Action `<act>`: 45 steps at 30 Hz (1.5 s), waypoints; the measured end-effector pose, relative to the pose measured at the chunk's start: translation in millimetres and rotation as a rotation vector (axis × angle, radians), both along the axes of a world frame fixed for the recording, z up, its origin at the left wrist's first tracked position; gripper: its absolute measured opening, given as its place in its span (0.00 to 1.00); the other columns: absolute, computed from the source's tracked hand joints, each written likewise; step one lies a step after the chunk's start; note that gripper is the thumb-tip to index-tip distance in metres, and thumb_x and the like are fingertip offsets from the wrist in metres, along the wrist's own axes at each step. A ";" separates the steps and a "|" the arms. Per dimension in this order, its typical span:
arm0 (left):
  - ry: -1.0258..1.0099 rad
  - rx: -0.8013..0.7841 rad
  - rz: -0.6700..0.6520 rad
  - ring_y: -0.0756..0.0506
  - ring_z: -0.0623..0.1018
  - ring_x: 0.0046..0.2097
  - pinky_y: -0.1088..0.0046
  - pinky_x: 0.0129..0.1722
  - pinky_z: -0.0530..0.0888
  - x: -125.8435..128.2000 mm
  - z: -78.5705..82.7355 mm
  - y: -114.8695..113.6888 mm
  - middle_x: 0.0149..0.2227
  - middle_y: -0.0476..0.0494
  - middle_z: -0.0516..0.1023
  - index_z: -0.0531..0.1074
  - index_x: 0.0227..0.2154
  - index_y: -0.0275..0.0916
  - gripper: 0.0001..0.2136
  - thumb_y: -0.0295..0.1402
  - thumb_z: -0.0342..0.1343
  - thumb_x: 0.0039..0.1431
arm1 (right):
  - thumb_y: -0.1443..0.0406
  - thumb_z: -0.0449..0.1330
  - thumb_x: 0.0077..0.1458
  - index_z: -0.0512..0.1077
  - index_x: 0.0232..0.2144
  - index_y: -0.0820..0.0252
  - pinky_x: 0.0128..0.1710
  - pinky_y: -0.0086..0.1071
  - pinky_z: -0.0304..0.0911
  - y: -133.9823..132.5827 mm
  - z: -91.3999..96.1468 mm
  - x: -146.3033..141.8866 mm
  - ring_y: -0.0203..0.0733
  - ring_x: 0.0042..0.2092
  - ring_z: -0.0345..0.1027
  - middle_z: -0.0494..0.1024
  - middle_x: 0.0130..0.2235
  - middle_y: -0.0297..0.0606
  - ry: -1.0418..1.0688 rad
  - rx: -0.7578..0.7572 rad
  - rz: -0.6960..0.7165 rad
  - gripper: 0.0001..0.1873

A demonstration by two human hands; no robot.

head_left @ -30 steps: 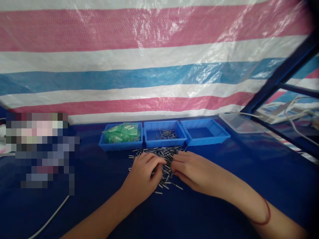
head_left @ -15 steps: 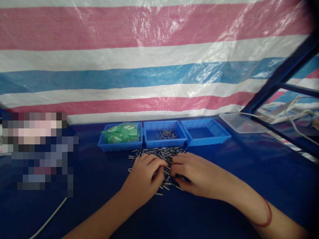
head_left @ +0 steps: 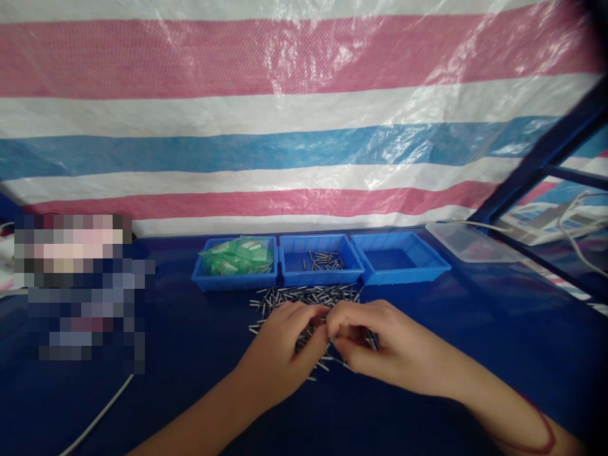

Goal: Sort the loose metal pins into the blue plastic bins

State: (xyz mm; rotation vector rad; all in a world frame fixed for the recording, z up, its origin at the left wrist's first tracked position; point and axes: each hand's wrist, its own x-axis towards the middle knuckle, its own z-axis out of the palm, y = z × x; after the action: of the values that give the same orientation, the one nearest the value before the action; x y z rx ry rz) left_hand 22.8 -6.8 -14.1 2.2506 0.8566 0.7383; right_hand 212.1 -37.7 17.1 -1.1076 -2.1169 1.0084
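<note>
A heap of small metal pins [head_left: 308, 296] lies on the dark blue table [head_left: 451, 329] in front of three blue trays. My left hand [head_left: 280, 348] rests on the near left side of the heap, fingers curled and pinched over the pins. My right hand [head_left: 375, 345] is raised a little beside it, thumb and fingers closed on a small bunch of pins whose tips stick out at the knuckles. The fingertips of both hands almost meet. The middle tray [head_left: 289, 266] holds a few pins.
The left tray [head_left: 204, 279] holds green packets [head_left: 237, 254]; the right tray [head_left: 413, 273] shows nothing inside. A clear plastic lid [head_left: 470, 244] lies at the back right. A white cable [head_left: 95, 418] runs at the lower left. A striped tarpaulin [head_left: 285, 126] hangs behind.
My right hand has lifted off the heap and closed into a pinch on some pins. My left hand's fingers have curled toward it. The view has shifted slightly.
</note>
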 end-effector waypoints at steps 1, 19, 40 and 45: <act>-0.027 -0.043 -0.010 0.47 0.74 0.41 0.71 0.43 0.68 0.3 1.4 -0.4 0.38 0.47 0.76 0.72 0.41 0.39 0.09 0.29 0.47 0.64 | 0.73 0.53 0.53 0.66 0.33 0.59 0.25 0.25 0.56 0.0 -0.8 -1.0 0.29 0.25 0.59 0.69 0.27 0.28 0.053 -0.031 -0.009 0.06; -0.319 -0.277 0.173 0.48 0.74 0.35 0.74 0.35 0.71 -1.5 -5.7 5.4 0.34 0.47 0.75 0.73 0.36 0.39 0.07 0.35 0.52 0.61 | 0.56 0.59 0.56 0.64 0.34 0.59 0.27 0.27 0.56 6.3 -25.8 -20.3 0.29 0.26 0.57 0.66 0.26 0.27 0.496 -0.276 -0.228 0.13; -0.136 0.004 0.081 0.48 0.73 0.40 0.73 0.40 0.70 -3.2 -1.0 2.9 0.39 0.44 0.72 0.72 0.39 0.39 0.07 0.31 0.48 0.64 | 0.57 0.56 0.58 0.68 0.25 0.60 0.27 0.29 0.58 7.4 -20.7 -8.5 0.33 0.27 0.60 0.68 0.24 0.32 0.132 0.180 -0.354 0.15; -0.053 0.117 0.139 0.45 0.73 0.43 0.68 0.45 0.70 -5.2 -3.2 3.8 0.42 0.42 0.73 0.67 0.50 0.40 0.13 0.31 0.49 0.63 | 0.58 0.56 0.58 0.70 0.29 0.59 0.32 0.31 0.61 30.3 -17.9 0.1 0.36 0.30 0.64 0.73 0.28 0.35 0.042 0.454 -0.526 0.11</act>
State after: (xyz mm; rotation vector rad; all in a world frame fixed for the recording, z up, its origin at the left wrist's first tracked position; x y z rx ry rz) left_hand 17.6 -3.0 -17.4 2.2791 0.9744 0.9302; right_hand 212.2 -7.4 -0.7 -1.2831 -1.7500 0.2853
